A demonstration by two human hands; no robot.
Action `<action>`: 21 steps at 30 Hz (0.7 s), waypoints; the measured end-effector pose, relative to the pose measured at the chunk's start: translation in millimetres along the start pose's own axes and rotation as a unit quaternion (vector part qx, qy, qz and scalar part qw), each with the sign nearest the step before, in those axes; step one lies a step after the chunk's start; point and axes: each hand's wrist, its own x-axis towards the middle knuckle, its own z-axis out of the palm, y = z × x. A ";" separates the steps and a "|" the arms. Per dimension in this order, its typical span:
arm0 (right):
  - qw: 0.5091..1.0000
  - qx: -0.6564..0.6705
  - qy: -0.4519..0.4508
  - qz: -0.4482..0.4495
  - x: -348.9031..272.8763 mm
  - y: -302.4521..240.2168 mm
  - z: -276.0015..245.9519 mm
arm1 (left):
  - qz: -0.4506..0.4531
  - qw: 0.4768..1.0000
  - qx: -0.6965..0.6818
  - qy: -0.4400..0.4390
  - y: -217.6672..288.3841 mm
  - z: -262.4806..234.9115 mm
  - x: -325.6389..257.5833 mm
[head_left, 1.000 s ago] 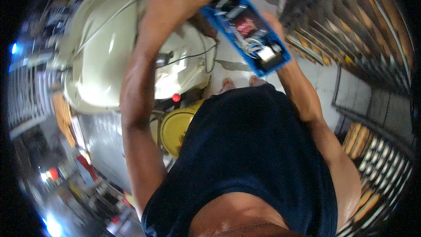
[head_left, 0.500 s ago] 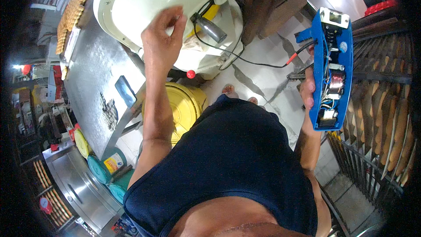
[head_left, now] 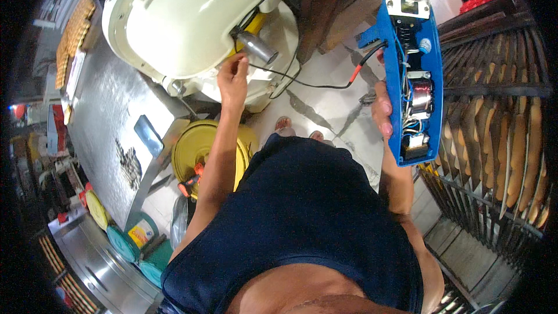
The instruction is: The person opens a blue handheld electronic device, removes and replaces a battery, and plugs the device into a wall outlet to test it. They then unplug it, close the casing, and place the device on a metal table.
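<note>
My right hand (head_left: 382, 110) grips the side of a long blue housing (head_left: 395, 139). Its open face shows a copper coil (head_left: 421, 94), a spring, wires and a white-framed part at the top. A black cable (head_left: 308, 84) with a red sleeve (head_left: 356, 73) runs from the housing to the cream machine (head_left: 192, 17). My left hand (head_left: 233, 81) is beside that machine, fingertips pinched together near the cable and just below a grey cylindrical grip (head_left: 257, 46). Whether the fingertips hold anything is too small to see.
A metal table (head_left: 104, 104) at left carries a phone (head_left: 149, 135) and a dark patterned cloth (head_left: 129, 166). A yellow lidded bin (head_left: 186, 145) stands below, with an orange-and-black tool (head_left: 189, 186) on it. Racks of wooden-handled blades (head_left: 488, 139) line the right side.
My left hand has come down from in front of the machine's cream body to beside the cable, its fingers drawn together. The view has shifted; my right hand still holds the blue housing.
</note>
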 end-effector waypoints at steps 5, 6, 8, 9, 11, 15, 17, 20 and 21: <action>0.998 0.019 0.021 -0.058 -8.6 9.6 8.9 | -0.037 0.998 -0.054 0.004 -12.2 7.6 5.0; 0.998 0.025 0.013 -0.060 -10.9 8.6 6.8 | -0.060 0.995 -0.076 -0.019 -4.1 11.8 5.2; 0.998 0.036 -0.007 -0.046 -18.2 5.9 -1.4 | -0.062 0.992 -0.106 -0.031 -3.5 11.8 11.4; 0.998 0.040 -0.005 -0.039 -20.9 3.5 -3.8 | -0.052 0.994 -0.084 -0.039 -2.3 5.3 11.4; 0.998 0.018 0.022 -0.064 -25.7 6.8 1.0 | -0.013 0.999 -0.040 -0.002 2.6 -5.3 -0.2; 0.991 -0.045 0.048 -0.118 -36.8 9.6 -8.8 | 0.114 0.992 0.021 -0.048 80.4 -17.2 -53.8; 0.986 -0.064 0.100 -0.116 -38.2 5.8 -10.3 | 0.152 0.974 0.083 -0.146 122.8 -4.3 -67.2; 0.980 -0.071 0.129 -0.137 -41.8 5.3 -14.3 | 0.192 0.899 0.308 -0.245 188.7 12.4 -70.6; 0.978 -0.069 0.139 -0.141 -44.0 6.2 -15.1 | 0.218 0.903 0.296 -0.223 199.6 16.8 -72.9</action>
